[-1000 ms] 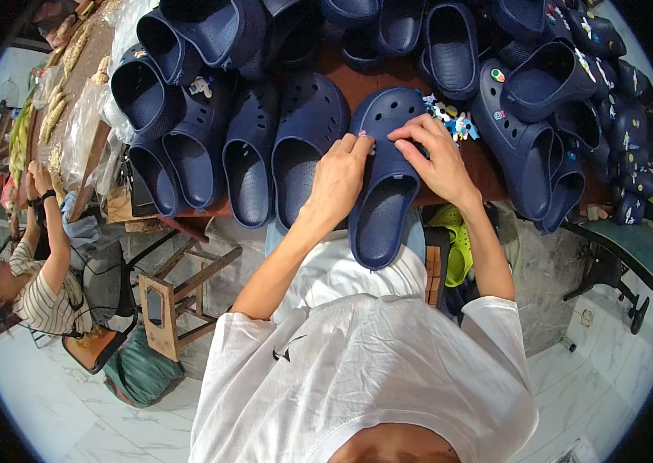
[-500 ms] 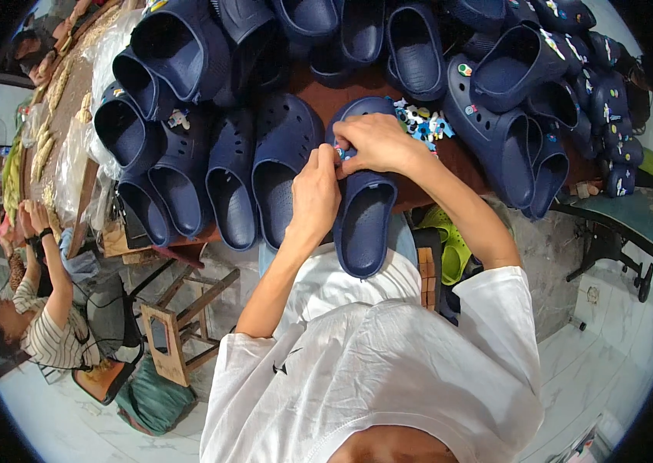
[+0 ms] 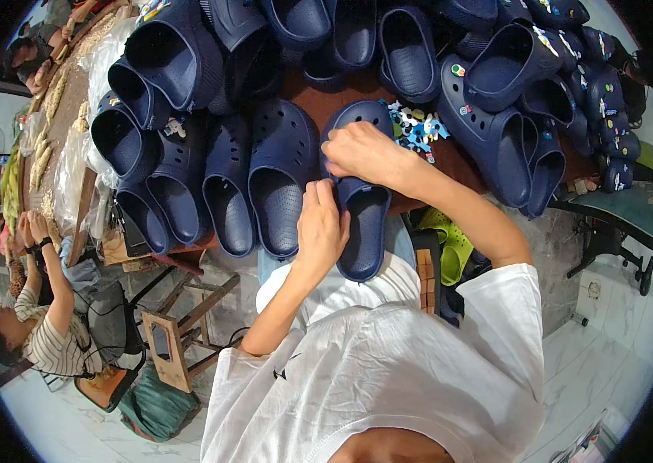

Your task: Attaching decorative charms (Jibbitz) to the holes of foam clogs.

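Note:
A navy clog (image 3: 363,243) lies in front of me, its heel end toward my body and its perforated toe pointing away. My right hand (image 3: 366,157) is closed over the clog's upper; its fingertips are tucked down, and whatever they pinch is hidden. At the clog's left edge, my left hand (image 3: 322,231) has its fingers bent together and its thumb against the shoe. Just right of the toe is a pile of small shoe charms (image 3: 419,130) in blue, white, black and other colours. Another navy clog (image 3: 278,185) without charms stands beside it on the left.
Many navy clogs crowd the brown tabletop (image 3: 318,94), some with charms, such as the large clog (image 3: 488,116) at right. Below are lime-green clogs (image 3: 453,251) and a wooden stool (image 3: 168,343). A person in a striped shirt (image 3: 56,339) sits at left; a chair (image 3: 619,212) stands right.
My hands have separated: the left has dropped back toward me along the clog's edge, while the right has moved slightly left over the upper. The small piece between my fingers no longer shows.

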Available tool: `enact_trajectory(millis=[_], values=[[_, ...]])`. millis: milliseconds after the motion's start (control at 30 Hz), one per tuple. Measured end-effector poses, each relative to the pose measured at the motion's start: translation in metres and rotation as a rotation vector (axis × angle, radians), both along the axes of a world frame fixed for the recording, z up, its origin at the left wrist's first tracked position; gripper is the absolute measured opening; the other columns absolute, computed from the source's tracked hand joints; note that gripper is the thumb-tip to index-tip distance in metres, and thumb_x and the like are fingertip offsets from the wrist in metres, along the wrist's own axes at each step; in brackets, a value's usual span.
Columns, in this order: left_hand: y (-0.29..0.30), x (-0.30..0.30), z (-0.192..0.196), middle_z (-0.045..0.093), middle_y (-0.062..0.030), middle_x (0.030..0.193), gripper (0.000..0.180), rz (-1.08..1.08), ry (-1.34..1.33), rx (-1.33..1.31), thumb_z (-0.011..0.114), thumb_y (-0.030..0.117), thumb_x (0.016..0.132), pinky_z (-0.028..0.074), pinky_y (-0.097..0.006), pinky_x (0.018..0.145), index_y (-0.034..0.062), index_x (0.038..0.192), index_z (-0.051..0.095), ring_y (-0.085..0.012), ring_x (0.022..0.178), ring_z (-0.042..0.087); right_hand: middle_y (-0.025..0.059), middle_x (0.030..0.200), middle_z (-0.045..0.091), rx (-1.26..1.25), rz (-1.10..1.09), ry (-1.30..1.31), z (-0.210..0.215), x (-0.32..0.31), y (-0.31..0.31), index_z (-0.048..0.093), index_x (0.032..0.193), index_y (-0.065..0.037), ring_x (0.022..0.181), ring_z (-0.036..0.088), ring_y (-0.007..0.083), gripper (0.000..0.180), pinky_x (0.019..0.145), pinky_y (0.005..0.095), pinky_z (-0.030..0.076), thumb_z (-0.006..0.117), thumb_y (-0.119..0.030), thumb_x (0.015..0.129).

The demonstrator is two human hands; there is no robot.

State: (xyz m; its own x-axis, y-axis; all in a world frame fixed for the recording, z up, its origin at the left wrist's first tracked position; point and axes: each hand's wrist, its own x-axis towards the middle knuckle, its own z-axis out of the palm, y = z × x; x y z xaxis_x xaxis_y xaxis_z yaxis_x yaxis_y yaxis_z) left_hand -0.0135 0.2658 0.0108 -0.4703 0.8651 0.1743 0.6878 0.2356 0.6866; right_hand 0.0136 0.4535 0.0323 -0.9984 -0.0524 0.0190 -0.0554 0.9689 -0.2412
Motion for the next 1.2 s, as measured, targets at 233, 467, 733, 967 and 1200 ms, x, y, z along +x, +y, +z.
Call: enact_trajectory(millis=[233, 467, 733, 967, 1200], values=[[-0.001, 0.006, 0.001, 0.047, -0.023, 0.107, 0.051, 0.062, 0.031, -0.092, 0.067, -0.004, 0.075, 0.05, -0.048, 0.081, -0.0043, 0.119, 0.043, -0.0432, 0.099, 0.054, 0.0157, 0.086, 0.067, -0.18, -0.008, 0.197, -0.02, -0.002, 0.021, 0.064, 0.086, -0.004, 0.08, 0.066, 0.0382, 0.023, 0.069, 0.0468, 0.052, 0.062, -0.026, 0.089], [-0.004, -0.013, 0.015, 0.056, -0.0246, 0.112, 0.061, -0.018, -0.13, -0.082, 0.08, 0.024, 0.08, 0.052, -0.045, 0.081, -0.0059, 0.12, 0.046, -0.0446, 0.094, 0.06, 0.0172, 0.089, 0.063, -0.167, -0.574, 0.398, -0.034, 0.052, 0.048, 0.058, 0.089, -0.003, 0.078, 0.063, 0.041, 0.022, 0.066, 0.0498, 0.051, 0.055, -0.023, 0.097], [-0.001, -0.005, 0.009, 0.058, -0.0204, 0.112, 0.054, 0.035, -0.044, -0.102, 0.078, 0.015, 0.077, 0.053, -0.045, 0.077, -0.0017, 0.12, 0.05, -0.0409, 0.094, 0.063, 0.0175, 0.092, 0.063, 0.068, -0.794, 0.241, -0.035, 0.079, 0.055, 0.056, 0.097, -0.004, 0.077, 0.063, 0.0416, 0.017, 0.065, 0.0518, 0.049, 0.055, -0.021, 0.098], [-0.004, 0.004, 0.004, 0.059, -0.0167, 0.113, 0.048, 0.086, -0.027, -0.043, 0.075, 0.009, 0.077, 0.052, -0.045, 0.076, 0.003, 0.12, 0.053, -0.0396, 0.094, 0.063, 0.0129, 0.081, 0.065, -0.211, -0.443, 0.16, 0.007, 0.034, 0.005, 0.06, 0.084, -0.004, 0.076, 0.066, 0.0355, 0.045, 0.066, 0.0457, 0.051, 0.078, -0.045, 0.075], [-0.004, 0.007, 0.002, 0.058, -0.0172, 0.111, 0.049, 0.109, -0.005, -0.049, 0.072, 0.002, 0.074, 0.051, -0.046, 0.079, 0.0025, 0.119, 0.052, -0.0399, 0.098, 0.061, 0.0215, 0.083, 0.07, -0.009, -0.36, 0.016, -0.008, -0.001, -0.004, 0.066, 0.091, 0.0, 0.081, 0.069, 0.0383, 0.057, 0.07, 0.046, 0.054, 0.08, -0.051, 0.068]])
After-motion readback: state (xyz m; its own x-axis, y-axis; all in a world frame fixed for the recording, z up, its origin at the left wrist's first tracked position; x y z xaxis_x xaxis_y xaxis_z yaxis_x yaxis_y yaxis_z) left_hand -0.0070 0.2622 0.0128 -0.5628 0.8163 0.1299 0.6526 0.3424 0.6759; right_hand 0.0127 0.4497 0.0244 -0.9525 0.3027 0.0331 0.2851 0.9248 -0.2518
